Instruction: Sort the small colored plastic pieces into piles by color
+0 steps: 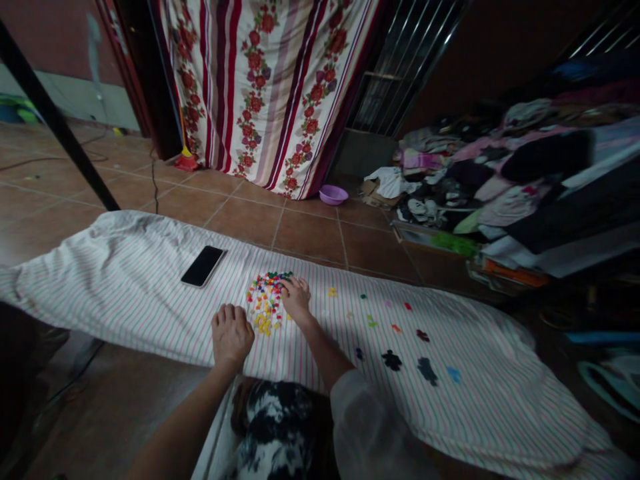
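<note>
A pile of small, brightly coloured pieces [266,300] lies on the striped cloth; they are too small to name. My right hand [297,300] reaches over the pile's right side, fingertips among the pieces and fingers somewhat apart. Left of the pile, my left hand [233,337] rests on the cloth with bent fingers, holding nothing visible. To the right, pieces sit in separate colour groups: yellow [332,292], dark green [363,297], light green [371,321], red [408,306], orange [396,329], brown [423,335], black [392,361], dark grey [427,371] and blue [454,375].
A phone [203,266] lies on the striped cloth [150,293], left of the pile. Beyond are a tiled floor [250,213], a flowered curtain [270,87] and a purple basin [333,195]. Heaped clothes [490,160] fill the right side. A dark pole [55,113] slants at left.
</note>
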Tool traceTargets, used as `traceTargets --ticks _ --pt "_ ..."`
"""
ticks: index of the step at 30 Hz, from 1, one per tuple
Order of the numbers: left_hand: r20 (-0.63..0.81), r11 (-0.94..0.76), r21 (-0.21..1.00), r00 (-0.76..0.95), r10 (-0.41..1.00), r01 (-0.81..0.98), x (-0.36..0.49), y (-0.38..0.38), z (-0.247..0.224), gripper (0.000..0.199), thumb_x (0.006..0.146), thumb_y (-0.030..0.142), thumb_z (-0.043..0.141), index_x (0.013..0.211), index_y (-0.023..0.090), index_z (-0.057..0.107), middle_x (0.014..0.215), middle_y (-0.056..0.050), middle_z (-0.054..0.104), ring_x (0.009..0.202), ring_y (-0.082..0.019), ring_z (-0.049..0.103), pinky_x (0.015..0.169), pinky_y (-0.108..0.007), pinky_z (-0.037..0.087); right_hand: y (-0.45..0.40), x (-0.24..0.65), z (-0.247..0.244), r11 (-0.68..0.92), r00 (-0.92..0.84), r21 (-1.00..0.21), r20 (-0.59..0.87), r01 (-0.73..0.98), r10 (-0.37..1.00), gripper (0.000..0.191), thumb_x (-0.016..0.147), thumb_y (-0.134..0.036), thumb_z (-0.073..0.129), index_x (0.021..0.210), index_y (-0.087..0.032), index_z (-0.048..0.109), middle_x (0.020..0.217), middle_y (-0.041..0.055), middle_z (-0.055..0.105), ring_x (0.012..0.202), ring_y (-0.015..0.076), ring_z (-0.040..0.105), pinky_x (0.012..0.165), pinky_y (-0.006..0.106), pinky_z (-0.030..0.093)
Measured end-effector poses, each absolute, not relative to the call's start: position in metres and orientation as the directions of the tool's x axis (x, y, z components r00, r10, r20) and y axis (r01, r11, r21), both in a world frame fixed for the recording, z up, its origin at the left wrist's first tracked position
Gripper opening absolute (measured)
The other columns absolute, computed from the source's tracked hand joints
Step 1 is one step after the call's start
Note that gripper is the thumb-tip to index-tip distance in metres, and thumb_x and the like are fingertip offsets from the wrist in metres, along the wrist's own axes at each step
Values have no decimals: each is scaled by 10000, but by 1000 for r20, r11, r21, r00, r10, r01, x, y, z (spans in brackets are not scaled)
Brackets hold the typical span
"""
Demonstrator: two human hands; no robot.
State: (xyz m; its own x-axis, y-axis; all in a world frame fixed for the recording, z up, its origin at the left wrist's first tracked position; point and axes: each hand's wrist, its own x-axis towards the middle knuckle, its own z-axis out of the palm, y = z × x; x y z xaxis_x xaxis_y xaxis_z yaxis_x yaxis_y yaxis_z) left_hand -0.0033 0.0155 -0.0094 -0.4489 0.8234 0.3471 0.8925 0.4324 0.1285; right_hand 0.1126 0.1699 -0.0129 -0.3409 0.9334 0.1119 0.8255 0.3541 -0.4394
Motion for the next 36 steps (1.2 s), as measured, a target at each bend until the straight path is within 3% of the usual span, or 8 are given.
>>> traceTargets --ticks 7,13,21,36 --pt "360 434 125 -448 818 892 -3 15 -10 120 829 204 464 867 156 568 938 -113 565 1007 -275 493 851 -398 347 143 105 -19 478 -480 -362 92 800 873 399 940 -263 452 1284 -382 615 1486 -7 457 1374 274 291 1065 462 301" --pt "357 440 110 -448 820 891 -3 16 -11 112 831 212 469 868 156 559 943 -114 565 1012 -279 496 859 -398 345 129 124 -25 589 -585 -358 134 724 800 381 917 -266 508 1260 -369 637 1489 6 457 1419 301 234 1083 496 269" --pt "354 437 103 -444 823 893 -3 15 -11 120 840 211 455 870 157 557 937 -113 567 999 -277 498 853 -400 348 132 128 -22 610 -565 -441 246 659 788 282 893 -221 526 1031 -312 754 1365 -2 588 1385 274 280 1095 462 275" --pt "350 439 109 -448 823 892 -3 16 -9 107 838 199 455 867 162 552 942 -109 570 1008 -277 507 852 -397 349 131 108 -16 707 -721 -469 191 530 667 371 920 -124 477 1126 -314 720 1269 -30 665 1348 257 325 1104 466 206"
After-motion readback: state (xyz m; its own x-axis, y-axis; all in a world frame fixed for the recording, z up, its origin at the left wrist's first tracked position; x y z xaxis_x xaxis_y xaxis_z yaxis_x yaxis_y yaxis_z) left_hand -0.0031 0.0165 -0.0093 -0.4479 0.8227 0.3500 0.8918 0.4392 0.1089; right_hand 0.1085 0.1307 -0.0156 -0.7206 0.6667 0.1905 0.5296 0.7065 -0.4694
